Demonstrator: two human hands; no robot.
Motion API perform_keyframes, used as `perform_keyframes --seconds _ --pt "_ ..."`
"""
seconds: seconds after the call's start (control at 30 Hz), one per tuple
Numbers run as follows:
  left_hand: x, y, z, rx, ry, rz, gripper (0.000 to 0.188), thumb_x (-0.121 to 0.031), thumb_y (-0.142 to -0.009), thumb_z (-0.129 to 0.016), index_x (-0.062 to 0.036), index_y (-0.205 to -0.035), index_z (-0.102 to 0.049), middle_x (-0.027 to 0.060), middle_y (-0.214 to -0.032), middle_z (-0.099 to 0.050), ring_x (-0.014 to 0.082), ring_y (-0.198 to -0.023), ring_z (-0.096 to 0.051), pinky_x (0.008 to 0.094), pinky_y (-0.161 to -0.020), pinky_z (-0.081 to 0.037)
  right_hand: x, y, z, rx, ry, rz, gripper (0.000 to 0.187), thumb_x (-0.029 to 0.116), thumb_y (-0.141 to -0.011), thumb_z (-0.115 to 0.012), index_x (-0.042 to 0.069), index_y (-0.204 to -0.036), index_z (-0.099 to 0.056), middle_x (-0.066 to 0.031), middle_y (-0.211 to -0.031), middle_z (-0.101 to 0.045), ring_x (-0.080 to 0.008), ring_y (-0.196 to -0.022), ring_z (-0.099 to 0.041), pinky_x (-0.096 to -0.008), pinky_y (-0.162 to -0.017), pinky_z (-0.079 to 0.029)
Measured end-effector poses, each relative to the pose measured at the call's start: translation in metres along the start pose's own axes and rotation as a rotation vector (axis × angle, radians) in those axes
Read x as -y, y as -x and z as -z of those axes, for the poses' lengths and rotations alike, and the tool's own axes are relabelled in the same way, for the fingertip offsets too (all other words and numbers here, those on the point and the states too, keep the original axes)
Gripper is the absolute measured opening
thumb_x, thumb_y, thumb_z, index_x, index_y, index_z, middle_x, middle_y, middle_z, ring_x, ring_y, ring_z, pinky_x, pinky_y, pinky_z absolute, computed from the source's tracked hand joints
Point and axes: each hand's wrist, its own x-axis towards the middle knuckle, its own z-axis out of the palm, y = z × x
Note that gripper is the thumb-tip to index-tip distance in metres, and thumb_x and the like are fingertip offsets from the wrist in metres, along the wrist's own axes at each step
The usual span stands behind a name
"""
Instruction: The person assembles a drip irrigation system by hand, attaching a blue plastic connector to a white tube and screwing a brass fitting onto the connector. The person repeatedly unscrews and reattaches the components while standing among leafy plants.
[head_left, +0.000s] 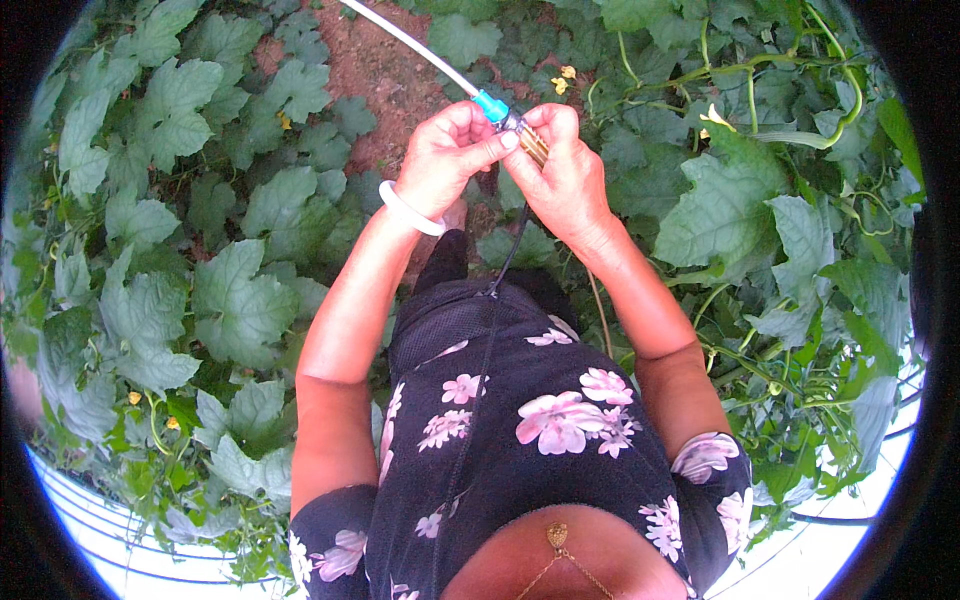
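Note:
A white tube or pole (415, 45) slants in from the top edge to a bright blue fitting (490, 106). Below the fitting is a dark, shiny collar (511, 122), then a brass-coloured tube (535, 148). My left hand (452, 155) is closed around the joint at the collar, its thumb pressed along it. The fingers and thumb of my right hand (562, 175) wrap the brass-coloured tube, whose lower end they hide. Both hands meet at the joint, in front of my waist. Whether the white piece is stiff or flexible, I cannot tell.
Broad-leaved vines (245, 300) crowd both sides, with thick stems and tendrils (840, 100) at the right. Small yellow flowers (562, 82) show beyond my hands. Brown soil (375, 75) lies between the rows. A black cord (515, 245) hangs below my hands, against my clothing.

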Motion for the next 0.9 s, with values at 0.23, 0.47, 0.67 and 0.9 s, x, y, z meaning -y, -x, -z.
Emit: perform_keyframes --seconds 0.23,0.47,0.67,0.9 --pt "0.001 0.003 0.002 -0.097 -0.271 -0.412 0.008 -0.009 -0.090 -0.075 -0.0094 -0.089 -0.067 -0.0047 -0.082 -0.063 0.0040 -0.071 -0.054 0.0209 -0.061 -0.041 -0.004 0.007 -0.002 -0.003 0.123 0.057 0.038 0.025 -0.091 -0.071 0.008 -0.114 -0.046 -0.0157 -0.086 -0.069 -0.0362 -0.075 -0.071 -0.0455 -0.060 -0.055" --pt "-0.009 0.017 0.002 -0.118 0.072 0.090 0.007 -0.008 -0.093 -0.071 -0.0105 -0.097 -0.066 -0.0039 -0.080 -0.062 0.0046 -0.068 -0.055 0.0189 -0.060 -0.041 -0.007 0.010 -0.004 -0.017 0.166 0.127 0.034 0.021 -0.088 -0.073 0.007 -0.110 -0.051 -0.0142 -0.087 -0.069 -0.0344 -0.076 -0.071 -0.0435 -0.062 -0.055" --pt "0.003 0.014 -0.002 -0.142 0.072 0.051 0.006 -0.012 -0.094 -0.072 -0.0076 -0.095 -0.069 -0.0037 -0.078 -0.065 0.0036 -0.064 -0.050 0.0200 -0.058 -0.037 -0.011 0.012 -0.009 -0.032 0.172 0.133 0.036 0.021 -0.089 -0.074 0.008 -0.112 -0.050 -0.0122 -0.081 -0.068 -0.0313 -0.071 -0.071 -0.0418 -0.059 -0.055" --pt "0.016 0.020 -0.003 -0.101 0.096 0.121 0.006 -0.011 -0.090 -0.075 -0.0059 -0.087 -0.075 -0.0011 -0.078 -0.068 0.0061 -0.065 -0.051 0.0238 -0.060 -0.039 -0.008 0.013 -0.009 0.008 0.144 0.078 0.037 0.023 -0.092 -0.073 0.008 -0.114 -0.048 -0.0134 -0.082 -0.068 -0.0299 -0.072 -0.072 -0.0406 -0.060 -0.055"
